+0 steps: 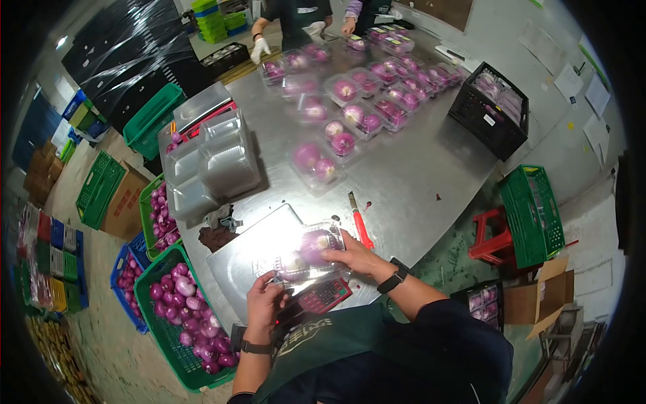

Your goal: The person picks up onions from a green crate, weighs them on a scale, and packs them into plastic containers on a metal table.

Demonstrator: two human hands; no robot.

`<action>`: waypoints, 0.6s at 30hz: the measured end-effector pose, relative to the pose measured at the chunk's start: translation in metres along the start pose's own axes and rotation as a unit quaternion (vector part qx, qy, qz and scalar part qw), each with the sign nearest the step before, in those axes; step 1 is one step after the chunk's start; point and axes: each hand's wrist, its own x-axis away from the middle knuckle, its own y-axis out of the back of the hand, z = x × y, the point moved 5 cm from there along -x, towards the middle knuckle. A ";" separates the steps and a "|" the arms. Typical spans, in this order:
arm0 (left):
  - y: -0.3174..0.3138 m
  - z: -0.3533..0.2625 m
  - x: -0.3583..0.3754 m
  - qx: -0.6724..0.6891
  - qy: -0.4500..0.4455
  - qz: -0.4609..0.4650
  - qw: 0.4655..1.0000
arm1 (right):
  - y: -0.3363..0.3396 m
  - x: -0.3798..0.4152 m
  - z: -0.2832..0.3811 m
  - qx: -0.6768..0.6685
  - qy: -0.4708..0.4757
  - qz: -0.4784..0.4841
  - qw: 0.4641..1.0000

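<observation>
Over a steel weighing scale (235, 252) I hold a clear plastic box (315, 273) with two red onions (315, 246) inside. My left hand (264, 299) is closed on its near left corner, thumb and fingers pinching the edge. My right hand (355, 257) grips the right side, its thumb reaching over the onion. The scale's red keypad (325, 295) shows just below the box. Beyond my right hand a red-handled knife (361, 225) lies on the steel table (417, 182). Glare hides part of the box and the scale plate.
Filled onion boxes (353, 114) cover the table's far half. Stacked empty plastic boxes (219, 161) stand left. A green crate (195, 380) of loose onions sits below, left of me. A black crate (491, 111) is at the right edge. Across the table, a person's gloved hand (260, 50) shows.
</observation>
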 end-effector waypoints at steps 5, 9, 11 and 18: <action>-0.025 -0.003 -0.005 -0.053 0.011 0.016 0.998 | 0.024 -0.002 -0.014 -0.129 -0.042 -0.058 0.989; -0.014 -0.003 -0.001 -0.035 0.004 0.010 0.999 | 0.065 -0.005 -0.020 -0.306 -0.033 -0.086 0.948; 0.003 -0.002 0.005 -0.031 -0.004 0.000 1.000 | 0.118 -0.015 -0.050 -0.303 -0.027 -0.210 0.929; 0.034 -0.005 0.024 0.032 -0.016 -0.045 0.998 | 0.282 -0.077 -0.066 -0.189 -0.091 -0.420 0.883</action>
